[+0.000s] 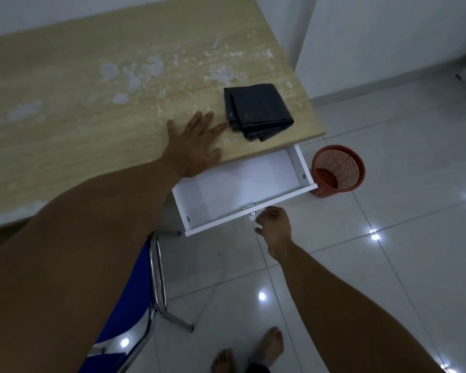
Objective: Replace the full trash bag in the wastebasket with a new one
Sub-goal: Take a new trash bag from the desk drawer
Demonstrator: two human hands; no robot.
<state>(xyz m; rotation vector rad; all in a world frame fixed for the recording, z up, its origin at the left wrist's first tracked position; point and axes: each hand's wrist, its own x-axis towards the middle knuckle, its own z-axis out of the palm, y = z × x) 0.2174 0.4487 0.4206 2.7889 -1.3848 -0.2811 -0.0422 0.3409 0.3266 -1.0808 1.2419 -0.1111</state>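
A folded black trash bag point(256, 111) lies on the wooden desk point(92, 103) near its right front corner. My left hand point(197, 142) rests flat on the desk just left of the bag, fingers spread, holding nothing. A white drawer point(242, 184) is pulled out under the desk edge and looks bare inside. My right hand point(275, 224) is at the drawer's front by its small metal handle, fingers curled near it. An orange mesh wastebasket point(338, 170) stands on the floor right of the drawer, with no bag in it.
A chair with a blue seat and chrome legs point(145, 292) stands below the desk on my left. My bare feet point(253, 351) are on the glossy white tile floor. A white wall and baseboard run behind the wastebasket.
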